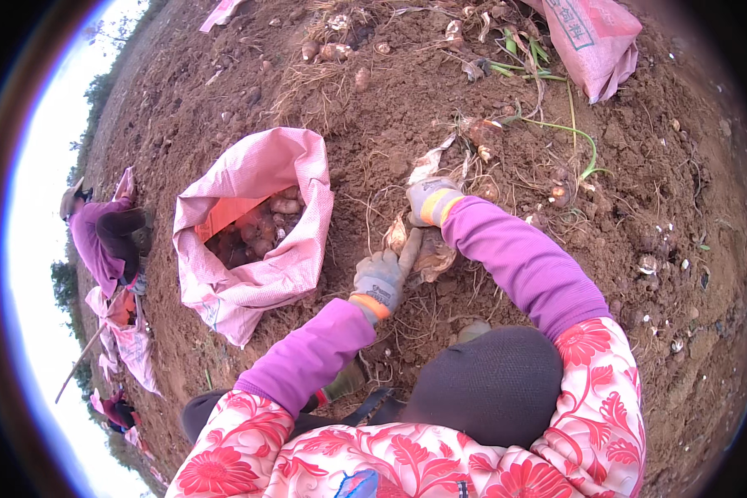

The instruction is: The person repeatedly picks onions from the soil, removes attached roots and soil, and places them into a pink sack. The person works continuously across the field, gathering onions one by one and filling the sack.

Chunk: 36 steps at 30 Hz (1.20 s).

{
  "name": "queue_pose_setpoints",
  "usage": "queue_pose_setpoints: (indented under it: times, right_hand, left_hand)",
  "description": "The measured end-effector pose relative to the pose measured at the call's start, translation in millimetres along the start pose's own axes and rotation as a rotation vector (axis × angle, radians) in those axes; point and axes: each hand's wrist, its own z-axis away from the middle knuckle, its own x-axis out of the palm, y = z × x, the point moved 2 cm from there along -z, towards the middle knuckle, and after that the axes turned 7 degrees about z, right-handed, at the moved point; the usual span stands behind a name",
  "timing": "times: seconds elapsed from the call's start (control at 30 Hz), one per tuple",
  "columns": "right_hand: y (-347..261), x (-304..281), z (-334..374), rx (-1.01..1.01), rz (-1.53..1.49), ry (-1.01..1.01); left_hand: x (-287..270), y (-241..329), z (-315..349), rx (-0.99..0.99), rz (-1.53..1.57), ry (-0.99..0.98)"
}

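Note:
Both my hands wear grey gloves with orange and pale cuffs. My left hand [380,278] is low over the soil, its index finger stretched along a small taro corm [396,235] with dry husk and the other fingers curled at its base. Just above and to the right, my right hand [434,202] is closed, fingertips hidden, beside a dry pale leaf sheath [430,163]. What it grips cannot be made out. Another withered husk [432,264] lies below it. Left of my hands, an open pink woven sack [295,270] holds several brown taro corms [261,232].
More corms [483,133] with roots and green stalks [591,158] lie beyond my right hand. Another pink sack [593,46] rests at the far right. At left, a person in purple [104,232] bends over near pink sacks [131,340]; another person [120,411] is farther off.

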Motion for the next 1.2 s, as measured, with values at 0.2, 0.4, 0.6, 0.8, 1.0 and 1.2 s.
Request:
queue_pose_setpoints:
  times: [0.2, 0.4, 0.6, 0.8, 1.0, 1.2]
  right_hand:
    - [95.1, 54.8, -36.3, 0.332, -1.293, 0.210]
    - [239.8, 79.8, 86.4, 0.302, -2.215, 0.996]
    - [239.8, 148.1, 151.5, 0.129, -2.338, 1.097]
    - [185.0, 166.5, 123.0, 0.163, -2.197, 1.022]
    - [119.0, 92.9, 115.3, -0.033, -2.484, 0.758]
    - [35.3, 96.1, 101.0, -0.099, -2.009, 0.787]
  left_hand:
    - [-16.2, -10.3, -6.0, -0.057, 0.822, -0.003]
    - [-94.7, -25.7, -9.4, 0.005, 2.041, -0.105]
    - [-163.6, -82.5, -82.7, 0.094, 2.168, -0.107]
    - [-106.0, -142.1, -149.5, -0.454, 0.848, -0.060]
    - [-103.2, -18.9, -111.6, -0.055, 1.195, 0.254]
    - [-62.0, 66.7, -74.4, -0.329, 2.515, -0.218]
